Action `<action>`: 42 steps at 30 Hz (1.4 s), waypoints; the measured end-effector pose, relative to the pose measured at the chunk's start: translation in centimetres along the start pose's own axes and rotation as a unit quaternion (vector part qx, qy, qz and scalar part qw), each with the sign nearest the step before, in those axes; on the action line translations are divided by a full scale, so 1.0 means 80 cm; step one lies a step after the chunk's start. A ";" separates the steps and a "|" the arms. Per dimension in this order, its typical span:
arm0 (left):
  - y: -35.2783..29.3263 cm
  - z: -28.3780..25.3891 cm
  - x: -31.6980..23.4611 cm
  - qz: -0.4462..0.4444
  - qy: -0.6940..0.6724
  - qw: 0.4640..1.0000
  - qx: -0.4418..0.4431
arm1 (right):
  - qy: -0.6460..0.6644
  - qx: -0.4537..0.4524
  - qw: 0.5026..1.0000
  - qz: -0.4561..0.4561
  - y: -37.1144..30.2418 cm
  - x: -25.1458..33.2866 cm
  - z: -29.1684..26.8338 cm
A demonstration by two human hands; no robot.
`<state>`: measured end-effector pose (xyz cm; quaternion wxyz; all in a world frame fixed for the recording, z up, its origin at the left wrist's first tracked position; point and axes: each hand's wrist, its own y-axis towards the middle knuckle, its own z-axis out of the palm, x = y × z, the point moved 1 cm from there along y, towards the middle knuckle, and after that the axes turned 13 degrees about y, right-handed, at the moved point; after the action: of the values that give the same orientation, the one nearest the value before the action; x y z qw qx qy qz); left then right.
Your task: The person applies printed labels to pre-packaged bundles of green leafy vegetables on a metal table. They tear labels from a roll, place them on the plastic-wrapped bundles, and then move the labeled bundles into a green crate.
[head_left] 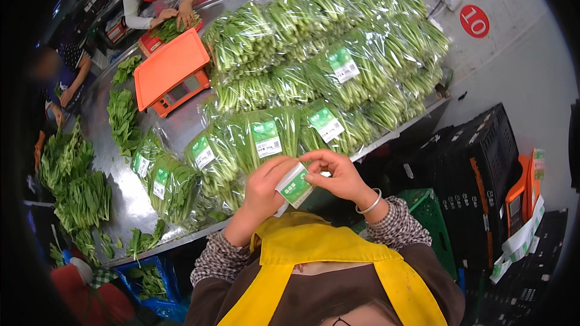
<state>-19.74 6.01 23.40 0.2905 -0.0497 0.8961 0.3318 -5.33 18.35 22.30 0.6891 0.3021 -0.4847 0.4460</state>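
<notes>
Close in front of my yellow apron, my left hand [263, 185] is closed round a green and white label [295, 186], seemingly one of a small stack or strip. The thumb of my right hand [339, 176] lies at the label's upper right edge, its forefinger bent over toward the left fingers in a pinch. Just beyond my hands, bagged leafy greens [241, 145] lie on the metal table [124, 188]. Similar labels are stuck on several front bags, and one bag [380, 54] further back also carries one.
An orange scale [172, 72] stands left of the piled bags. Loose greens [81, 199] lie along the table's left side. Two people work across the table, one handling greens. Black crates [465, 175] and a green crate [432, 217] are at right; a blue crate [172, 281] is lower left.
</notes>
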 end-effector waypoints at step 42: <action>-0.058 -0.096 0.125 -0.133 0.005 0.991 -0.023 | -0.429 -0.187 0.883 -0.026 0.502 0.068 -0.027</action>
<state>-30.44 -1.31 19.94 0.3268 -0.1768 0.8751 0.3101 -40.16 38.81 26.00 0.4686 0.3423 -0.7993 0.1561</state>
